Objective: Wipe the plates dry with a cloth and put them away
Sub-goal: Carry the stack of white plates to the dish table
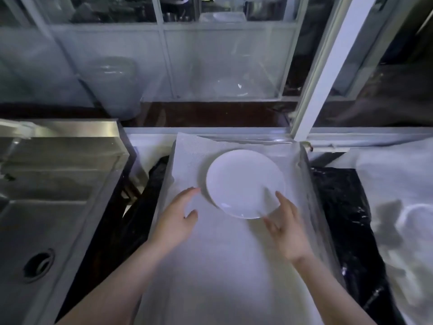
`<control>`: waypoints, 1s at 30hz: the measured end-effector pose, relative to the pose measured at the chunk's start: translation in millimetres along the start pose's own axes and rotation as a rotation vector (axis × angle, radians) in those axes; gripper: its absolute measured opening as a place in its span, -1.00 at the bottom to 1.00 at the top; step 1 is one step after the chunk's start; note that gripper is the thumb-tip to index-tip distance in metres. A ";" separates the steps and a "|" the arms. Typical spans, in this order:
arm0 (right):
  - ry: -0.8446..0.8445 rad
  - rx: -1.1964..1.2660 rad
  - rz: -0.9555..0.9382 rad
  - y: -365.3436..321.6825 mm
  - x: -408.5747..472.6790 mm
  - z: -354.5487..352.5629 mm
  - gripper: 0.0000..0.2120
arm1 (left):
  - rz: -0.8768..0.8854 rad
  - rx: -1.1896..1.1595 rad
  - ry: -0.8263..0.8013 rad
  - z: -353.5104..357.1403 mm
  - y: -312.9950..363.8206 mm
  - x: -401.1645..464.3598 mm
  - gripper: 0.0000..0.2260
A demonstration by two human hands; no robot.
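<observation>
A round white plate lies on a white cloth liner inside a long tray, toward its far end. A second rim shows just under the plate's left edge, so it seems to rest on another plate. My left hand hovers with fingers straight just left of the plate, fingertips near its rim. My right hand is spread at the plate's near right edge, with its fingertips touching the rim.
A steel sink with a drain sits to the left. Black plastic flanks the tray on both sides. White cloth covers things at the right. Glass-fronted shelving stands behind, with a white post leaning across.
</observation>
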State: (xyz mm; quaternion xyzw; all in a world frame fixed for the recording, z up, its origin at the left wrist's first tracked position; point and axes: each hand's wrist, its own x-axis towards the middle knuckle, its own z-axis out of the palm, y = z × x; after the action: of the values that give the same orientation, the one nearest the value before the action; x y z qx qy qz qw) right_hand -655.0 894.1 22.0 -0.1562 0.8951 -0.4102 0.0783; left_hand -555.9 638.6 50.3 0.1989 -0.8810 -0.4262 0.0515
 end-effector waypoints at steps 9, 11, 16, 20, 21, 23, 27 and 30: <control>0.087 0.379 0.178 -0.4 60.5 -2.3 -0.88 | -0.282 -0.247 0.069 27.5 1.6 63.1 -0.73; 0.092 0.323 0.225 1.2 68.6 -2.5 -0.97 | -0.290 -0.261 0.007 33.1 7.9 68.1 -0.85; 0.017 0.297 0.293 0.4 73.9 -0.1 -0.91 | -0.289 -0.171 -0.046 40.6 18.4 73.4 -0.87; 0.032 0.366 0.294 -2.3 66.8 2.6 -0.84 | -0.325 -0.280 -0.031 41.8 23.7 61.9 -0.95; 0.049 0.392 0.294 -5.5 65.0 0.5 -0.81 | -0.344 -0.357 -0.029 41.8 27.8 56.2 -0.94; 0.076 0.442 0.304 -12.5 60.1 -3.9 -0.73 | -0.375 -0.473 -0.044 40.0 33.6 44.2 -0.97; 0.130 0.605 0.314 -28.0 34.7 -8.4 -0.80 | -0.376 -0.604 0.004 24.3 47.1 15.3 -0.84; 0.169 0.693 0.267 -41.8 4.5 -8.1 -0.90 | -0.335 -0.686 0.045 4.1 53.6 -14.0 -0.85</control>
State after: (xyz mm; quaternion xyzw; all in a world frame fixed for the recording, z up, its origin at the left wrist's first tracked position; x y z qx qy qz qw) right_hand -652.4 872.6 59.0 0.0322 0.7189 -0.6863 0.1051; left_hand -560.6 677.0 90.2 0.3205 -0.6411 -0.6944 0.0640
